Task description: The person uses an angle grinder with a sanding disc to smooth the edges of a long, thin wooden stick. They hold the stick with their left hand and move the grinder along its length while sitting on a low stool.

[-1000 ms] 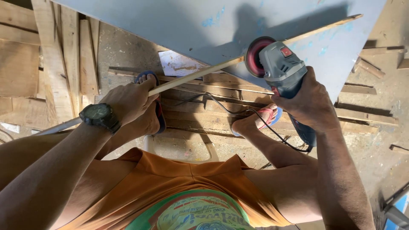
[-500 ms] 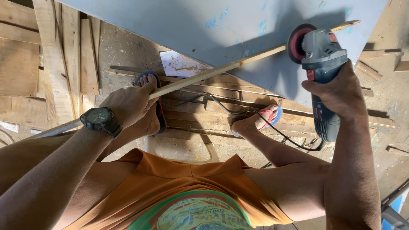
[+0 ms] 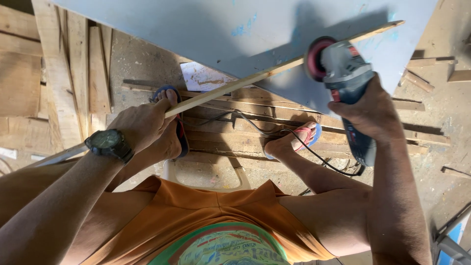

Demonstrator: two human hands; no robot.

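Our left hand (image 3: 140, 125) is closed around a long wooden stick (image 3: 274, 71); our right hand (image 3: 365, 110) grips a grinder (image 3: 343, 73), its disc touching the stick.

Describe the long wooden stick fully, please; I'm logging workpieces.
The wooden stick is a thin, pale, straight strip of bare wood. It slants from lower left, where the left hand grips it, up to the right across a light blue board, its far end free near the board's right side. The red disc of the grinder, held in the right hand, sits against it.
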